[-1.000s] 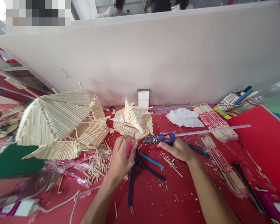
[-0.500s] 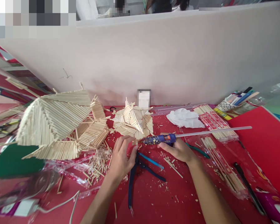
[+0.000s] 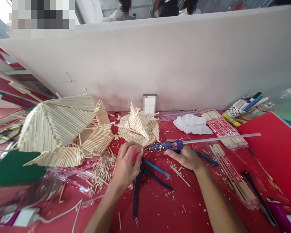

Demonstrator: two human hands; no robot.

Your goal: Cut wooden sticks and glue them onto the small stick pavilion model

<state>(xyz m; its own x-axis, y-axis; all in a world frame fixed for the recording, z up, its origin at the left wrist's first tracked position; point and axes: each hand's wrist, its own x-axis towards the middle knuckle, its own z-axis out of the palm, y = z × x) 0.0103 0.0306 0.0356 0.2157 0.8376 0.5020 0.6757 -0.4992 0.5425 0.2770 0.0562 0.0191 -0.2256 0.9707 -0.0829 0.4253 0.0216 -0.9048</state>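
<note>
Next to nothing changed over the last second: only a slight shift of the view, with both hands keeping their places above the red worktop (image 3: 160, 213). Gripping a blue glue gun (image 3: 171, 145) in the right hand (image 3: 184, 157), nozzle pointing left, with a long pale glue stick (image 3: 223, 138) jutting from the back. Apparently pinching a small stick piece (image 3: 140, 149) between thumb and fingertips of the left hand (image 3: 127, 161), right at the nozzle's end and just in front of the smaller stick model (image 3: 138, 124). Too small there to tell touching from a narrow gap, or to make out any fresh glue. Judging by such stillness, probably in the middle of a careful application, each grip steady, with fingertips riskily near a likely hot nozzle. Lying just below the left thumb: a blue-handled cutting tool (image 3: 135, 194). Off to the left, the larger stick model (image 3: 58, 119), with loose offcuts (image 3: 104, 174) scattered in front. Over to the right, wrapped stick bundles (image 3: 224, 129) near a crumpled white tissue (image 3: 192, 124).
</note>
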